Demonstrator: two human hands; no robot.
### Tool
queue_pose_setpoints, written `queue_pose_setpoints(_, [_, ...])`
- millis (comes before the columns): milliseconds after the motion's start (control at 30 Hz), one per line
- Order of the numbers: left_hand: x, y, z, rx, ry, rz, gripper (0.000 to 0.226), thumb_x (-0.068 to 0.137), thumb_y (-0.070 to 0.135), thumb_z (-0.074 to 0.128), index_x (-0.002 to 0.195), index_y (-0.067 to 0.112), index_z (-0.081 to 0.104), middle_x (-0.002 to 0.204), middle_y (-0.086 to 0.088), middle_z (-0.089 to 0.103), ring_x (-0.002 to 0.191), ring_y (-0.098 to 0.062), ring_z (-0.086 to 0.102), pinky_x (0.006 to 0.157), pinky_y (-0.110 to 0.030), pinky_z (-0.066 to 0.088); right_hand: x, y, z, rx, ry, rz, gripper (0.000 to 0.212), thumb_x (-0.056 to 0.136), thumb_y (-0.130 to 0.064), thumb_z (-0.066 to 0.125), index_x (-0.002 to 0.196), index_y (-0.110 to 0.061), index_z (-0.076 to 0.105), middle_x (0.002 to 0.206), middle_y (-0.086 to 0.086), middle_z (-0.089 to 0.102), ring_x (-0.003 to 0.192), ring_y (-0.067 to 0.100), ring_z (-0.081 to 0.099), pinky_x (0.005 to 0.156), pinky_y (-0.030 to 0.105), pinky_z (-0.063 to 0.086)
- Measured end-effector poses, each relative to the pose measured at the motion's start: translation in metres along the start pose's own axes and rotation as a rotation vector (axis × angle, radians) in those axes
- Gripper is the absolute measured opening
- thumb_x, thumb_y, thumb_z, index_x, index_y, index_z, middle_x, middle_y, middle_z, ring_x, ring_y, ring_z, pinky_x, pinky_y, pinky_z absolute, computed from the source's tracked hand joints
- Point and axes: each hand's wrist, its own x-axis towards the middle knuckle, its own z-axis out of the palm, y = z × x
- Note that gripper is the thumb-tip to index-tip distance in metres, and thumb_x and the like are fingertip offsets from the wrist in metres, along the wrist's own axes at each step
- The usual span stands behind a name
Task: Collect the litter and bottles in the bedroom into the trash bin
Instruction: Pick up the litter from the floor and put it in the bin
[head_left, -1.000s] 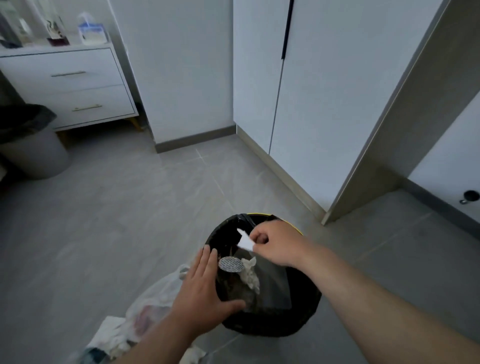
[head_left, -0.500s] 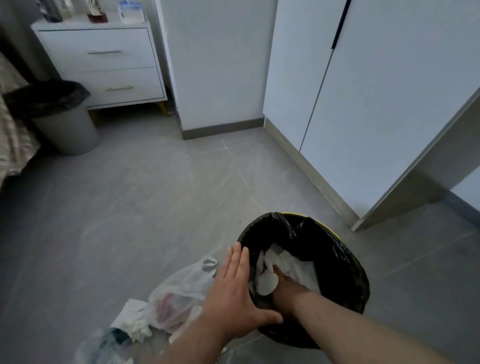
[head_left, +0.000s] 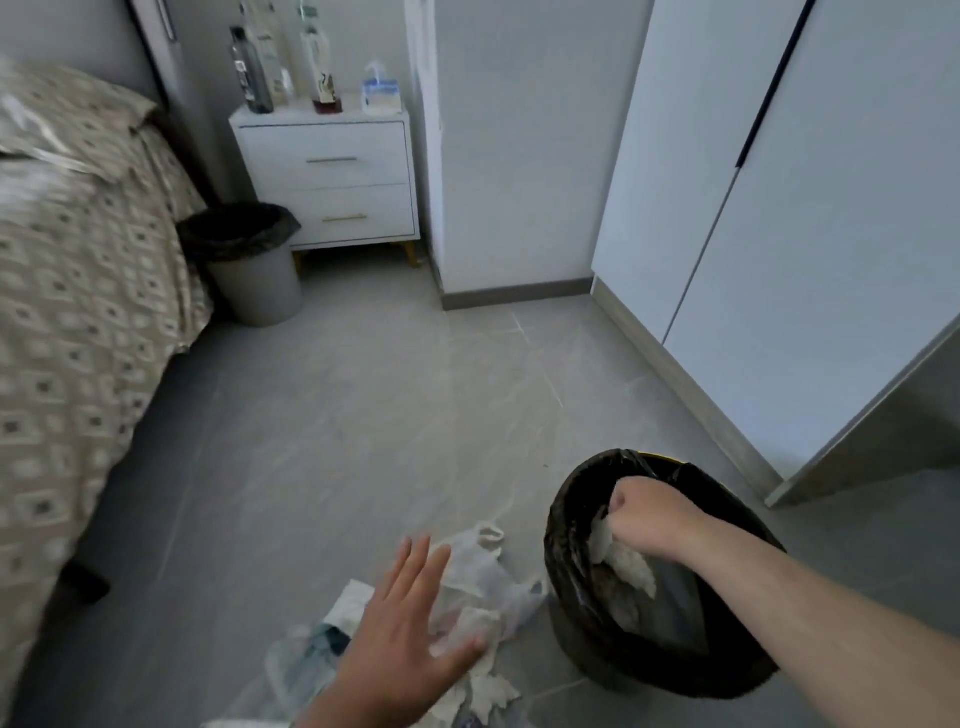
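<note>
The trash bin (head_left: 563, 519), lined with a black bag, stands on the floor at the lower right, with crumpled white tissue (head_left: 631, 569) inside. My right hand (head_left: 652, 514) is over its opening, fingers curled into a fist just above the tissue. Left of the bin lies a litter pile: a thin plastic bag (head_left: 485, 569), crumpled tissues (head_left: 493, 691) and a white paper (head_left: 349, 603). My left hand (head_left: 410, 629) hovers over this pile with fingers spread, holding nothing. Bottles (head_left: 250, 73) stand on the nightstand (head_left: 332, 171) at the back.
A second grey bin with a black liner (head_left: 249, 260) sits between the bed (head_left: 67, 291) and the nightstand. White wardrobe doors (head_left: 779, 208) run along the right. Grey tiled floor (head_left: 363, 415) stretches between bed and wardrobe.
My right hand has come up from deep in the bin to its opening, now as a fist. My left hand left the bin's rim and moved over the litter pile. The view swung left.
</note>
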Motion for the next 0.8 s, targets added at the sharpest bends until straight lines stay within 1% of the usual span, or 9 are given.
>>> queue_pose_setpoints(133, [-0.047,-0.063,-0.008,-0.016,0.006,-0.219,0.135,0.039,0.102,0.009,0.148,0.023,0.022,0.158,0.003,0.007,0.141,-0.006,-0.009,0.110,-0.015,0.001,-0.015,-0.065,-0.001,0.077,0.249,-0.144,0.016,0.078,-0.015,0.045,0.063,-0.017,0.046,0.066,0.002,0.056,0.067,0.025,0.053,0.055,0.034,0.037])
queue_pose_setpoints(233, [-0.073,-0.100,-0.003,-0.062,0.021,-0.340,0.109,0.049,0.092,0.028,0.135,0.026,0.038,0.148,0.008,0.030,0.143,-0.013,0.017,0.112,-0.026,0.018,-0.016,-0.116,0.031,0.062,0.115,-0.263,0.015,0.082,-0.016,0.047,0.070,-0.020,0.053,0.077,-0.001,0.060,0.075,0.021,0.056,0.064,0.033,0.044])
queue_pose_setpoints(300, [-0.085,-0.120,0.004,-0.080,-0.004,-0.460,0.100,0.048,0.080,0.027,0.133,0.030,0.043,0.144,0.006,0.037,0.137,-0.010,0.026,0.109,-0.029,0.023,-0.012,-0.139,0.063,0.030,-0.009,-0.309,0.013,0.084,-0.016,0.046,0.077,-0.016,0.057,0.079,0.000,0.060,0.074,0.021,0.056,0.064,0.034,0.045])
queue_pose_setpoints(367, [-0.093,-0.141,0.016,-0.044,-0.066,-0.539,0.094,0.047,0.077,0.025,0.130,0.037,0.040,0.148,-0.003,0.037,0.137,-0.012,0.024,0.110,-0.034,0.025,-0.003,-0.151,0.098,-0.058,-0.121,-0.340,0.015,0.086,-0.021,0.048,0.087,-0.012,0.060,0.090,0.005,0.064,0.084,0.025,0.059,0.069,0.036,0.046])
queue_pose_setpoints(433, [-0.099,-0.163,0.029,0.026,-0.101,-0.632,0.104,0.048,0.081,0.027,0.134,0.025,0.039,0.148,-0.008,0.037,0.138,-0.019,0.028,0.109,-0.034,0.029,0.008,-0.154,0.131,-0.140,-0.228,-0.322,0.023,0.087,-0.026,0.052,0.101,-0.012,0.062,0.108,0.006,0.064,0.101,0.027,0.059,0.075,0.033,0.045])
queue_pose_setpoints(500, [-0.102,-0.179,0.038,0.052,-0.068,-0.786,0.114,0.050,0.086,0.041,0.137,0.012,0.037,0.145,-0.013,0.037,0.135,-0.028,0.033,0.108,-0.037,0.034,0.021,-0.147,0.162,-0.200,-0.300,-0.271,0.034,0.089,-0.027,0.052,0.119,-0.014,0.057,0.126,0.006,0.059,0.115,0.027,0.055,0.080,0.028,0.043])
queue_pose_setpoints(633, [-0.104,-0.202,0.055,-0.115,-0.085,-1.143,0.137,0.037,0.090,0.057,0.144,0.011,0.023,0.151,-0.017,0.023,0.139,-0.033,0.023,0.111,-0.044,0.028,0.041,-0.120,0.210,-0.282,-0.359,-0.156,0.049,0.089,-0.027,0.046,0.137,-0.019,0.041,0.140,0.009,0.042,0.127,0.030,0.044,0.099,0.034,0.041])
queue_pose_setpoints(700, [-0.101,-0.206,0.068,-0.078,-0.188,-1.171,0.142,0.039,0.092,0.054,0.147,0.010,0.012,0.154,-0.017,0.011,0.143,-0.034,0.011,0.113,-0.048,0.023,0.046,-0.108,0.224,-0.308,-0.364,-0.095,0.052,0.089,-0.029,0.047,0.139,-0.020,0.036,0.141,0.010,0.039,0.127,0.031,0.044,0.098,0.035,0.041])
queue_pose_setpoints(800, [-0.099,-0.211,0.086,0.060,-0.211,-1.098,0.131,0.045,0.092,0.047,0.144,0.012,0.019,0.153,-0.017,0.014,0.142,-0.034,0.013,0.111,-0.051,0.025,0.049,-0.094,0.243,-0.308,-0.371,-0.048,0.057,0.091,-0.035,0.051,0.142,-0.021,0.032,0.144,0.010,0.036,0.127,0.031,0.045,0.100,0.036,0.042])
